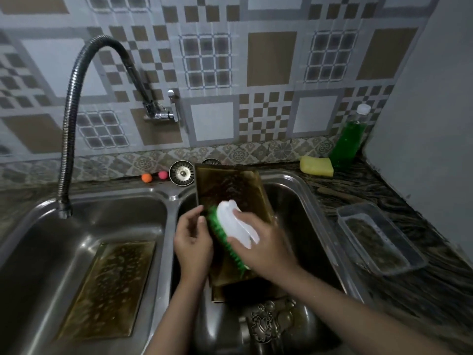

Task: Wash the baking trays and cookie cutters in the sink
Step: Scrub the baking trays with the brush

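Observation:
A greasy brown baking tray [227, 187] leans tilted in the right basin of the steel double sink [169, 201], its far end propped on the back rim. My left hand [193, 242] grips the tray's left edge. My right hand [263, 242] holds a white scrubbing brush with green bristles [230, 224] pressed on the tray's surface. A second dirty baking tray [110, 288] lies flat in the left basin. Metal cookie cutters [266, 321] lie at the bottom of the right basin, below the tilted tray.
A flexible tap hose [69, 124] hangs over the left basin. On the right counter stand a clear plastic container [378, 239], a yellow sponge [316, 165] and a bottle of green liquid [350, 139]. A sink strainer [182, 173] and two small balls [153, 176] sit behind the sink.

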A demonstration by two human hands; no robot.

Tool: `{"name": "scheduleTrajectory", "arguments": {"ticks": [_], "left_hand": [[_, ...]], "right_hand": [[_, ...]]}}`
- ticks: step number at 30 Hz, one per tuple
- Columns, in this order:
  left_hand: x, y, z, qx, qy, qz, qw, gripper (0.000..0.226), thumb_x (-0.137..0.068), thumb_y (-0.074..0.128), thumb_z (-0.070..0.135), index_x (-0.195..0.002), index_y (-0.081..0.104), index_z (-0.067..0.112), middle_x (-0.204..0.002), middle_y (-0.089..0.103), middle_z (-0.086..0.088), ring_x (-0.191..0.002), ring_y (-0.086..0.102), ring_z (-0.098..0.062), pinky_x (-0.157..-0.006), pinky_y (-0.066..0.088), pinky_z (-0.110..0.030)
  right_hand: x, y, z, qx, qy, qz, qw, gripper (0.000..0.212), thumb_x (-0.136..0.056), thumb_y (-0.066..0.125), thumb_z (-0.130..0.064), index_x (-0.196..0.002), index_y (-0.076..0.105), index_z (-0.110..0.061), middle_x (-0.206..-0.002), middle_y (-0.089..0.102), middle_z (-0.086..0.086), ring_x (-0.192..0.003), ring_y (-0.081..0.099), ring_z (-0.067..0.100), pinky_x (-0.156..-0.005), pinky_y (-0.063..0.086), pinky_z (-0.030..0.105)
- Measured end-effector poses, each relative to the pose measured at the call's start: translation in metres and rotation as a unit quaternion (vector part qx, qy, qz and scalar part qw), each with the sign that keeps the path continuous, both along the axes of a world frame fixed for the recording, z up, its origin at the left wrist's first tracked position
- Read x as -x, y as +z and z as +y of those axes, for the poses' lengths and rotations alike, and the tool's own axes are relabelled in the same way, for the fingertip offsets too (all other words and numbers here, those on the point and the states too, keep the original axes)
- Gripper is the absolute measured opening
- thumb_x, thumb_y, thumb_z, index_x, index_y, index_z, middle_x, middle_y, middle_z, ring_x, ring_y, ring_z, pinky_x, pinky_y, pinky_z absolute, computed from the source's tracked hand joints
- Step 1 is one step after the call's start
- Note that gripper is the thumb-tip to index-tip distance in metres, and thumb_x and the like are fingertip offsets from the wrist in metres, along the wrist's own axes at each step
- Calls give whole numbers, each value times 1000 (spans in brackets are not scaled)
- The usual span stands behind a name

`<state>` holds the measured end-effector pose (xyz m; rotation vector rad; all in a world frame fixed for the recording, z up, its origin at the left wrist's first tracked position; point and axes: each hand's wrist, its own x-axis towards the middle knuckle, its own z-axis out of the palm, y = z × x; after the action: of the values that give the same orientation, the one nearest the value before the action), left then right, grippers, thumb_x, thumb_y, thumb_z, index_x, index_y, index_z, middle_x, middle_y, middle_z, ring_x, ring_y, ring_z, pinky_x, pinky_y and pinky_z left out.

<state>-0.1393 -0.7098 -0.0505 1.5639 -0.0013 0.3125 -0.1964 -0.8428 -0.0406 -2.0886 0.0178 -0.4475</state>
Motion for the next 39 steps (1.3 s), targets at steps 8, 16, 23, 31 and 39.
{"name": "scheduleTrajectory", "arguments": {"ticks": [8, 16, 23, 31, 39], "left_hand": [[17, -1, -17, 8, -76, -2, 997, 27, -91, 49, -5, -108, 60, 12, -107, 64, -3, -95, 61, 2, -82, 46, -10], [9, -2, -7, 43, -73, 16, 996, 37, -91, 49, -5, -107, 58, 27, -112, 61, 5, -105, 57, -1, -92, 43, -12], [-27, 11, -3, 82, -11, 11, 996, 31, -92, 48, -3, -112, 58, 19, -118, 60, -12, -107, 56, -14, -99, 42, -31], [-12, 2, -15, 69, -60, 6, 996, 34, -90, 51, -1, -106, 58, 28, -117, 60, 4, -113, 56, -6, -102, 43, -28], [0, -2, -15, 49, -117, 20, 992, 38, -89, 51, -8, -105, 59, 26, -107, 61, 2, -95, 56, 12, -83, 41, -6]], "right_hand": [[-30, 9, -9, -29, -70, 0, 997, 51, -77, 76, -24, -125, 60, -19, -117, 64, -4, -105, 55, -1, -79, 40, 4], [-42, 6, -46, -16, -106, 29, 994, 55, -81, 74, -24, -132, 56, -17, -125, 62, 5, -112, 57, 16, -75, 42, 6], [-19, -2, -24, -27, -33, -2, 999, 53, -80, 75, -23, -129, 55, -24, -118, 58, -9, -103, 58, 4, -75, 51, 10], [-41, 4, -18, -17, -37, -16, 999, 51, -79, 75, -24, -127, 56, -21, -116, 58, -8, -105, 55, 9, -72, 44, 2], [-57, 22, -9, 31, 4, -32, 999, 50, -77, 76, -25, -123, 59, -19, -118, 61, -6, -106, 56, 10, -79, 43, 9]]}}
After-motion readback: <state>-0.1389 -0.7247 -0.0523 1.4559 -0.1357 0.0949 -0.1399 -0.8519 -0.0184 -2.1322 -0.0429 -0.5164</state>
